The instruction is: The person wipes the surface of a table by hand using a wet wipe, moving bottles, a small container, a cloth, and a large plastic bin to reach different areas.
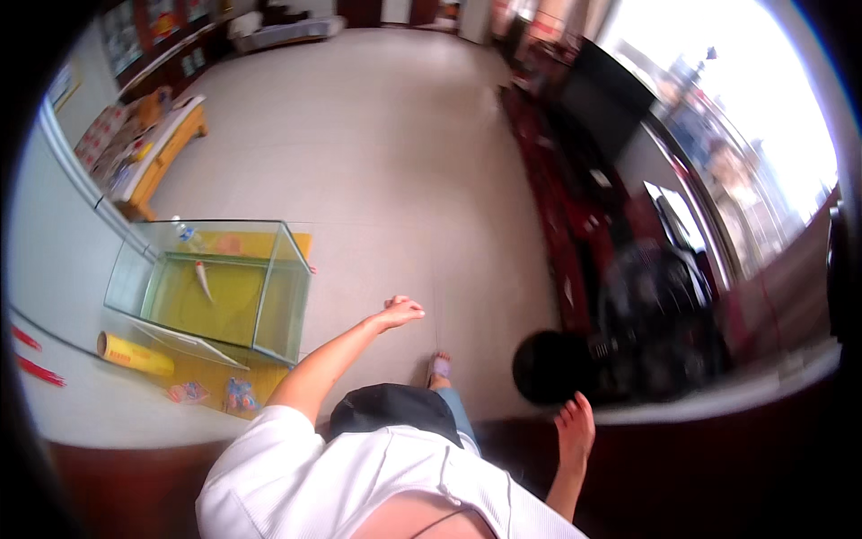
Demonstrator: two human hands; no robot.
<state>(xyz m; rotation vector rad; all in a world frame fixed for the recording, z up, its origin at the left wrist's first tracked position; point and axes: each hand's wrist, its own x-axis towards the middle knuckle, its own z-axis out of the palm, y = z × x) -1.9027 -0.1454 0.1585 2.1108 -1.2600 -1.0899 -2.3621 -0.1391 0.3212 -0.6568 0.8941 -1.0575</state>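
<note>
My left hand [402, 313] hangs in front of me over the tiled floor, loosely bent and holding nothing. Low on the right, my right hand [576, 426] is also bare, its fingers slightly spread, near the round black base of a standing fan [552, 367]. To the left of my left hand is a glass fish tank [283, 303] on a yellow surface, with water and one white fish with a red head [203, 279] inside. A yellow roll [135, 354] and small colourful packets [240, 395] lie beside the tank.
A dark red cabinet [532, 155] with a large flat television [601, 98] runs along the right, by a bright window. On the left stands a wooden bench [165, 162] with cloths and items on it. A couch [289, 30] is at the far end. One sandalled foot [440, 365] shows below.
</note>
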